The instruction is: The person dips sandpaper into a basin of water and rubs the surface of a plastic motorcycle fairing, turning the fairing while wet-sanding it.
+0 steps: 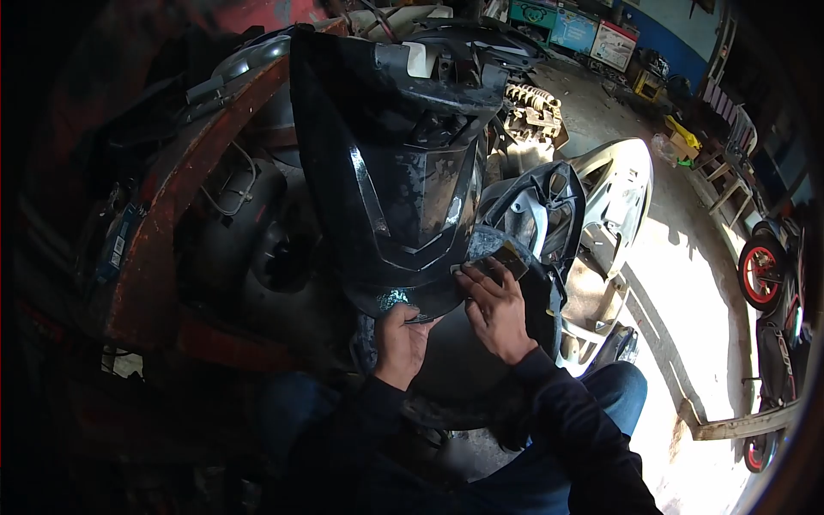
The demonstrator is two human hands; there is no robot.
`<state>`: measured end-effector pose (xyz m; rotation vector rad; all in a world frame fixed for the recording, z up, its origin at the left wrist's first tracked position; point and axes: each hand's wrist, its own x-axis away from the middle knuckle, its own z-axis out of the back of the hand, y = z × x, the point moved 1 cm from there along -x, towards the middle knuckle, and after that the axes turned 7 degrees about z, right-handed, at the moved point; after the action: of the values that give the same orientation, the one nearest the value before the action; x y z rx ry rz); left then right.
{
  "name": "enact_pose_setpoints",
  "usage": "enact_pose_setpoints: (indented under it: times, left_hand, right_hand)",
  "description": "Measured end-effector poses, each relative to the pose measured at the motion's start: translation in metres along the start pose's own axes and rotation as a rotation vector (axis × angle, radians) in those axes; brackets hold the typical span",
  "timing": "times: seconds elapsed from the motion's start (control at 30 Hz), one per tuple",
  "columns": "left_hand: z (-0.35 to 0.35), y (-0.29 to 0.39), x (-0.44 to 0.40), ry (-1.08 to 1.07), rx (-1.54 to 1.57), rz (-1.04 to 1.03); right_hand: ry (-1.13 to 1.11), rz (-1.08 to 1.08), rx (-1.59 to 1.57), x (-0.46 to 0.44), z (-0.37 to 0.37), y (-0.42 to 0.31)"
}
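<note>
A black scooter body panel (395, 197) with worn, patchy paint stands tilted in front of me, its narrow end toward my lap. My left hand (402, 345) grips that lower edge, thumb on top beside a shiny wet-looking patch (393, 298). To the right, my right hand (496, 313) has its fingers closed on a small dark sheet that looks like sandpaper (512, 261); its fingertips rest at the panel's right lower edge. Beneath the panel is a round black tub or tyre-like rim (541, 300), partly hidden.
A rusty red metal frame (159, 206) stands at left. Other scooter panels, one black (566, 206) and one pale (631, 189), lean at right. Engine parts (534, 112) lie behind. A motorbike wheel (761, 273) and wooden beam (747, 425) are at far right.
</note>
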<state>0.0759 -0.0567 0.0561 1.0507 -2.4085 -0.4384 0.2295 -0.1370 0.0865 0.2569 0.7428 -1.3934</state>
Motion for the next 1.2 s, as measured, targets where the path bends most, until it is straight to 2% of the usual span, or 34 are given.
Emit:
enact_pose_setpoints:
  times: [0.13, 0.23, 0.37, 0.47, 0.53, 0.6, 0.63, 0.73, 0.77, 0.87, 0.97, 1.07, 1.13, 1.2]
  left_hand:
    - [0.003, 0.000, 0.001, -0.034, -0.009, -0.014]
    - [-0.004, -0.003, 0.006, 0.011, 0.016, 0.013]
    - [0.013, -0.008, -0.004, 0.054, -0.049, 0.002]
    - [0.010, -0.011, 0.000, -0.034, 0.021, 0.018]
    - [0.004, -0.009, -0.001, 0.006, -0.004, 0.019]
    - [0.018, -0.010, -0.006, -0.031, -0.007, 0.028]
    - [0.022, -0.012, -0.008, -0.068, -0.012, 0.041]
    - [-0.003, -0.002, 0.001, -0.031, 0.049, 0.052]
    - [0.002, -0.003, -0.004, -0.031, 0.034, 0.035]
    - [0.002, -0.003, 0.002, -0.091, -0.001, 0.037]
    - [0.002, -0.007, -0.002, -0.073, 0.042, 0.049]
    - [0.002, -0.004, -0.004, -0.067, 0.030, 0.031]
    - [0.001, -0.005, -0.004, -0.071, 0.017, 0.038]
    - [-0.008, -0.003, 0.000, -0.046, 0.078, 0.022]
  right_hand:
    - [-0.023, 0.017, -0.025, -0.002, 0.006, -0.021]
    - [0.005, -0.131, -0.003, -0.008, 0.004, 0.000]
    - [-0.075, -0.038, -0.057, 0.002, 0.003, -0.031]
    - [-0.048, -0.159, 0.008, 0.001, -0.001, 0.007]
    - [-0.035, -0.158, 0.060, 0.001, -0.002, -0.007]
    - [-0.056, -0.027, 0.019, 0.002, 0.004, -0.040]
    - [-0.050, 0.005, 0.008, 0.002, 0.006, -0.034]
    - [-0.009, -0.073, 0.036, -0.008, 0.012, -0.003]
    - [-0.005, -0.095, 0.048, -0.009, 0.012, -0.014]
    - [-0.020, 0.006, 0.054, 0.001, 0.014, -0.035]
    - [0.015, -0.128, 0.094, -0.008, 0.014, -0.004]
    - [0.001, -0.023, 0.103, -0.001, 0.012, -0.041]
    - [-0.005, 0.004, 0.084, -0.002, 0.012, -0.028]
    - [0.062, -0.100, 0.164, -0.006, 0.011, 0.005]
